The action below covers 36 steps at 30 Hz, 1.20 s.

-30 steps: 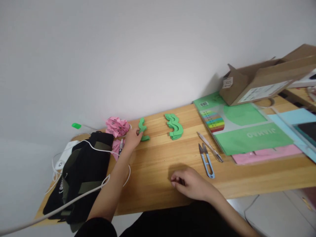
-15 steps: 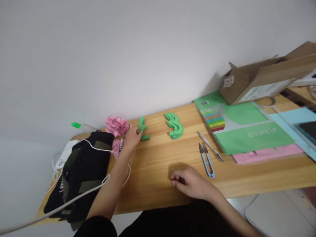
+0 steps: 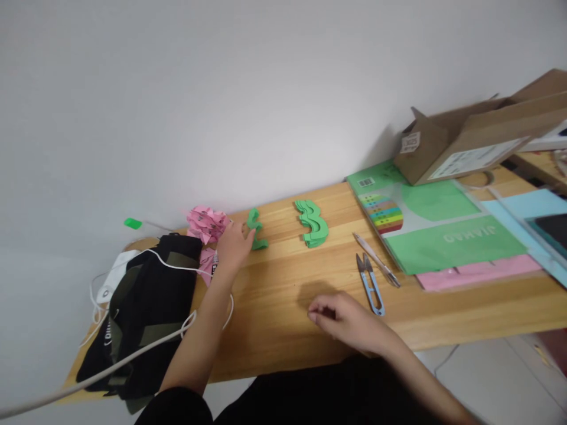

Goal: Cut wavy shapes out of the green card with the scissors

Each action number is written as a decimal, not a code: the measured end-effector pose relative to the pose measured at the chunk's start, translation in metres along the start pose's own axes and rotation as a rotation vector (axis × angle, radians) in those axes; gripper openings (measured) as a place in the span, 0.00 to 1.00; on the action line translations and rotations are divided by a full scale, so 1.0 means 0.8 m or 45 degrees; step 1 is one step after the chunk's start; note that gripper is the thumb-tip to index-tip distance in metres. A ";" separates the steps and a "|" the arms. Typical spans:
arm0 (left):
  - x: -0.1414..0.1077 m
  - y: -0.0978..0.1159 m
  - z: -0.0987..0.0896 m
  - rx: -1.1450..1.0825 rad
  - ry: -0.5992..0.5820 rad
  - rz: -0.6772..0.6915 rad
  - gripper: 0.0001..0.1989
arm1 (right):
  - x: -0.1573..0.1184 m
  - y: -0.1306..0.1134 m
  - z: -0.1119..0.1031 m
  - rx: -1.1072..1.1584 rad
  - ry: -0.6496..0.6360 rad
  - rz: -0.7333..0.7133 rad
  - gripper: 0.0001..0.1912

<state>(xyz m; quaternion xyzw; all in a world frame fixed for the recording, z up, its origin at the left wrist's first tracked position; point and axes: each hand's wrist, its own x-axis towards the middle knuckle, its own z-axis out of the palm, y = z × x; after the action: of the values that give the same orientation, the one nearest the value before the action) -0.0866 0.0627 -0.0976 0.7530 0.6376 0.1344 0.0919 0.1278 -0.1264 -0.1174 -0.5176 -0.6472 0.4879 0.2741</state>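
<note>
At the left of the table, my left hand (image 3: 235, 243) is beside a wavy green paper cutout (image 3: 254, 229). Its thumb stands apart from the fingers near the cutout's left edge, and nothing shows between them. Pink crumpled paper (image 3: 206, 224) lies just left of this hand, and a small marker-like tube with a dark label (image 3: 215, 261) is partly hidden under the wrist. My right hand (image 3: 339, 319) is at the table's front with fingers loosely curled to the thumb, nothing seen inside. Farther back sits a stack of wavy green cutouts (image 3: 315, 224).
Blue thread snips (image 3: 371, 286) and a pen (image 3: 376, 260) lie right of centre. Beyond them are a green paper pack (image 3: 456, 245), pink and blue sheets and an open cardboard box (image 3: 473, 136). A black bag (image 3: 155, 307) and white cables fill the left end.
My left hand has shifted slightly left; its fingers have come off the green cutout and opened. The right hand stays curled in nearly the same place.
</note>
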 end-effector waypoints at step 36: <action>-0.040 0.131 0.076 -0.001 -0.321 0.692 0.14 | 0.097 0.033 -0.075 0.002 0.776 0.287 0.23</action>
<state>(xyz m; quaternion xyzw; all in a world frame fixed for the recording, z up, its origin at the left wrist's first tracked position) 0.0261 0.0155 -0.1253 0.9067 0.3963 0.0598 0.1311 0.1656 -0.0336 -0.1312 -0.7081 -0.4736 0.3382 0.4000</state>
